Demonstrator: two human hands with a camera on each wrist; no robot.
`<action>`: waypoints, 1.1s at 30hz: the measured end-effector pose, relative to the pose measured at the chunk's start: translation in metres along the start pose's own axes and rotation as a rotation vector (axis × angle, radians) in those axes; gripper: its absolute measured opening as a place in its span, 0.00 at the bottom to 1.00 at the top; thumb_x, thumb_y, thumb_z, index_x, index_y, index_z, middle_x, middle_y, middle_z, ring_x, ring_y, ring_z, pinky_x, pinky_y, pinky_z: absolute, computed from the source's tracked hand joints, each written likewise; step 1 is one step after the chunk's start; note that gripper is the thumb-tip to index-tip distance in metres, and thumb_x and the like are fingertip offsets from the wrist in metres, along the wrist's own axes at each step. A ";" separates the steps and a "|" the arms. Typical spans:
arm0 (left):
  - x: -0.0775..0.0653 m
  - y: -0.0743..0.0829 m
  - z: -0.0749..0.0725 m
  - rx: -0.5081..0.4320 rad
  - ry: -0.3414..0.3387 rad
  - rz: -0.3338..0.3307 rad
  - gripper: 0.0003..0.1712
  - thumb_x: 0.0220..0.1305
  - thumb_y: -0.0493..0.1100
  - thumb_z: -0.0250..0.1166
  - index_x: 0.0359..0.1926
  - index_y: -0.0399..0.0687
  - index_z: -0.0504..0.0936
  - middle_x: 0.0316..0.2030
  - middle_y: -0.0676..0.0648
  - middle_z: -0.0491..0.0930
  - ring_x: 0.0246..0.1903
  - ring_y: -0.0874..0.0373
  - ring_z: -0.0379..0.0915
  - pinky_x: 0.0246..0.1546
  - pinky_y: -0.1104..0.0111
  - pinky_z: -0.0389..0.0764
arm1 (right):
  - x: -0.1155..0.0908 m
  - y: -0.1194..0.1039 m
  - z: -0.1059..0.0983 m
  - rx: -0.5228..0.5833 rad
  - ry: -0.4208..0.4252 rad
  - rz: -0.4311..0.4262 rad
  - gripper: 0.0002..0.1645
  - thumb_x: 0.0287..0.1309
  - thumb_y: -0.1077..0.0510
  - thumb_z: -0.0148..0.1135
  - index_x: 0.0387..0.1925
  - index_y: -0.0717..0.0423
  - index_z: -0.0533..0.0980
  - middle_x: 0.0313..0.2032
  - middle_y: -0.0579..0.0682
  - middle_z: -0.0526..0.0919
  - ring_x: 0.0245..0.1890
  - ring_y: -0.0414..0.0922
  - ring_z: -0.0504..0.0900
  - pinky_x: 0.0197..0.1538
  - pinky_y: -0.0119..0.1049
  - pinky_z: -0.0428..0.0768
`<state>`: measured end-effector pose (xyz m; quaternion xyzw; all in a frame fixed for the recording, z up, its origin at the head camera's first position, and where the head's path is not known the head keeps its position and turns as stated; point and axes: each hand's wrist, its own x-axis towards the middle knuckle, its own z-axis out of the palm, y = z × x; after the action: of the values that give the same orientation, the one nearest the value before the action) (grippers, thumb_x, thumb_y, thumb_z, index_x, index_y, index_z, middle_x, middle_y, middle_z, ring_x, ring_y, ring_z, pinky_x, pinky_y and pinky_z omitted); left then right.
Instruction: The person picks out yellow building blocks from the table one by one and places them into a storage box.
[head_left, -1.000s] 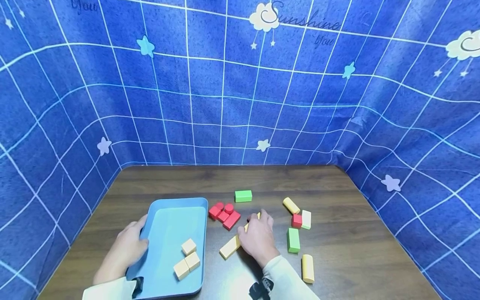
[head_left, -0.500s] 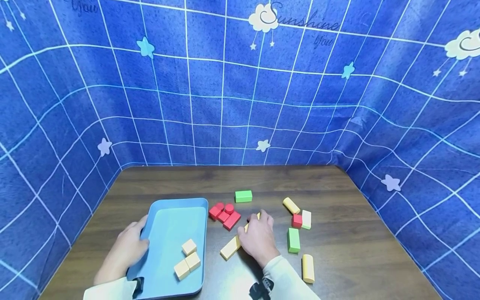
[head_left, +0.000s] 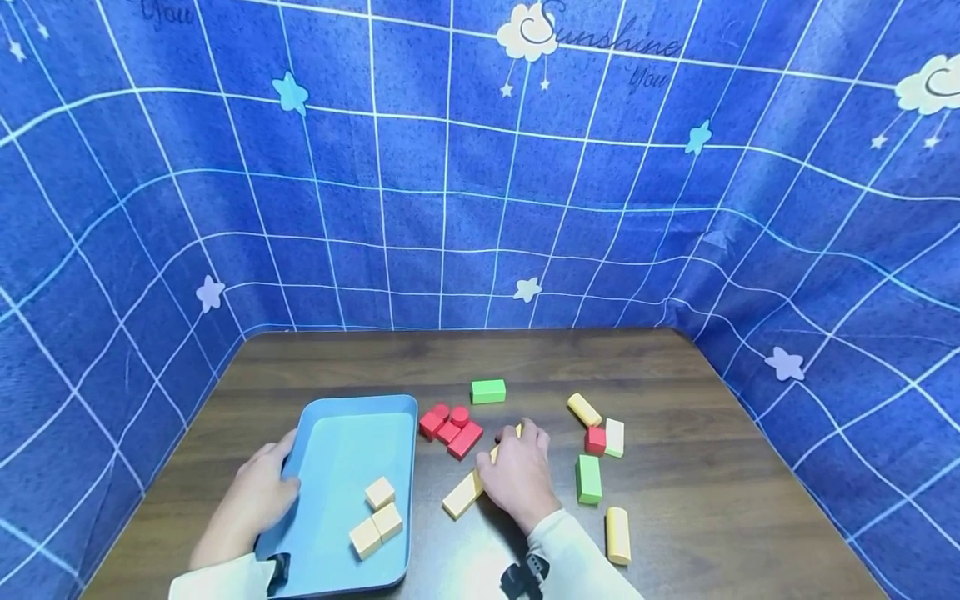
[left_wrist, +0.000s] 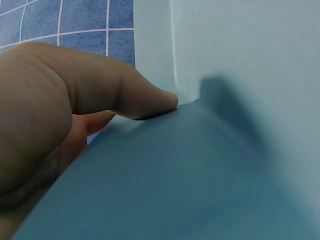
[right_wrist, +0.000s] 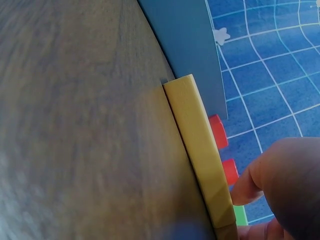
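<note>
My left hand grips the left wall of a blue tray, with the thumb pressed on the inside in the left wrist view. Several pale wooden cubes lie in the tray. To its right, my right hand is over yellow rectangular blocks laid end to end in a slanting line. Its thumb and fingers pinch the farther part, mostly hidden under the hand. The nearer yellow block sticks out at the lower left; in the right wrist view the thumb is beside that yellow row.
Several red blocks cluster between tray and right hand. A green block lies behind them. Farther right are yellow cylinders, another green block, a red cube and a pale block. A blue curtain encloses the table.
</note>
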<state>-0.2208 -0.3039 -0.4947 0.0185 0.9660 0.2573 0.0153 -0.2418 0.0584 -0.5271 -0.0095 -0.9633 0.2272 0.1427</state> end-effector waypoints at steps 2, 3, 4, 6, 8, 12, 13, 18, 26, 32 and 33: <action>0.000 0.000 0.000 -0.003 0.000 -0.002 0.40 0.56 0.34 0.54 0.70 0.32 0.51 0.58 0.25 0.62 0.54 0.31 0.60 0.48 0.37 0.68 | 0.001 0.000 -0.001 -0.002 0.001 0.000 0.23 0.45 0.43 0.60 0.37 0.56 0.79 0.55 0.63 0.68 0.55 0.60 0.59 0.56 0.52 0.69; 0.000 0.000 0.000 -0.003 -0.001 -0.003 0.40 0.56 0.34 0.53 0.70 0.32 0.51 0.58 0.25 0.62 0.54 0.31 0.60 0.48 0.37 0.68 | 0.001 -0.001 -0.001 -0.001 0.002 -0.001 0.23 0.45 0.43 0.61 0.37 0.56 0.79 0.55 0.62 0.68 0.55 0.60 0.60 0.56 0.52 0.69; 0.000 0.000 0.000 -0.002 -0.002 -0.003 0.40 0.56 0.34 0.53 0.70 0.32 0.51 0.58 0.24 0.62 0.54 0.31 0.60 0.49 0.37 0.68 | 0.001 0.000 -0.001 0.001 0.005 -0.002 0.23 0.45 0.43 0.61 0.37 0.56 0.79 0.54 0.62 0.69 0.54 0.60 0.60 0.56 0.51 0.69; 0.000 0.001 0.000 -0.002 -0.005 -0.007 0.40 0.56 0.34 0.53 0.70 0.32 0.51 0.58 0.24 0.61 0.54 0.31 0.60 0.49 0.36 0.68 | 0.001 0.000 -0.001 -0.001 0.015 -0.005 0.23 0.44 0.43 0.62 0.37 0.56 0.79 0.52 0.61 0.69 0.53 0.59 0.60 0.55 0.51 0.69; 0.000 0.001 -0.001 -0.004 -0.006 -0.007 0.40 0.56 0.34 0.53 0.69 0.31 0.50 0.58 0.24 0.61 0.54 0.32 0.60 0.49 0.37 0.68 | 0.002 0.001 -0.002 -0.002 0.033 -0.013 0.24 0.42 0.42 0.63 0.37 0.55 0.79 0.50 0.60 0.69 0.51 0.59 0.60 0.53 0.50 0.69; 0.000 0.002 -0.001 -0.008 -0.004 -0.006 0.40 0.56 0.34 0.53 0.70 0.32 0.50 0.58 0.24 0.61 0.53 0.33 0.61 0.48 0.37 0.68 | 0.003 0.001 -0.003 -0.003 0.064 -0.028 0.26 0.38 0.43 0.65 0.39 0.54 0.79 0.48 0.59 0.67 0.47 0.58 0.60 0.50 0.49 0.68; 0.000 0.001 -0.001 -0.008 -0.005 -0.006 0.40 0.56 0.34 0.53 0.70 0.32 0.50 0.58 0.24 0.61 0.53 0.33 0.61 0.48 0.37 0.68 | 0.003 0.001 -0.004 0.001 0.065 -0.028 0.26 0.38 0.43 0.65 0.39 0.54 0.79 0.48 0.60 0.67 0.46 0.57 0.61 0.49 0.48 0.69; 0.000 0.001 0.000 -0.003 -0.006 -0.006 0.40 0.57 0.34 0.54 0.70 0.32 0.50 0.58 0.24 0.61 0.54 0.32 0.60 0.49 0.37 0.67 | 0.003 0.000 -0.005 0.018 0.052 -0.004 0.27 0.37 0.45 0.66 0.42 0.53 0.78 0.51 0.59 0.64 0.44 0.56 0.62 0.45 0.46 0.72; 0.002 0.000 -0.001 0.000 -0.007 -0.008 0.40 0.57 0.34 0.54 0.70 0.32 0.49 0.59 0.24 0.61 0.55 0.31 0.59 0.49 0.36 0.67 | 0.006 0.003 -0.005 0.055 0.112 -0.050 0.23 0.43 0.49 0.67 0.43 0.56 0.80 0.49 0.58 0.67 0.44 0.55 0.63 0.45 0.47 0.70; 0.000 0.001 0.000 0.004 -0.008 -0.011 0.40 0.56 0.34 0.53 0.69 0.31 0.50 0.58 0.24 0.62 0.54 0.31 0.61 0.49 0.37 0.68 | 0.005 0.006 -0.003 0.100 0.137 -0.048 0.18 0.48 0.50 0.68 0.40 0.55 0.79 0.45 0.54 0.67 0.40 0.52 0.69 0.41 0.47 0.74; -0.001 0.001 0.000 0.003 -0.008 -0.012 0.40 0.56 0.34 0.54 0.69 0.31 0.50 0.58 0.24 0.62 0.53 0.32 0.61 0.49 0.36 0.68 | 0.006 0.006 -0.003 0.108 0.150 -0.050 0.18 0.48 0.51 0.68 0.40 0.55 0.79 0.44 0.54 0.67 0.39 0.52 0.69 0.40 0.47 0.74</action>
<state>-0.2203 -0.3026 -0.4945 0.0137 0.9665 0.2556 0.0208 -0.2469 0.0651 -0.5259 0.0051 -0.9361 0.2740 0.2203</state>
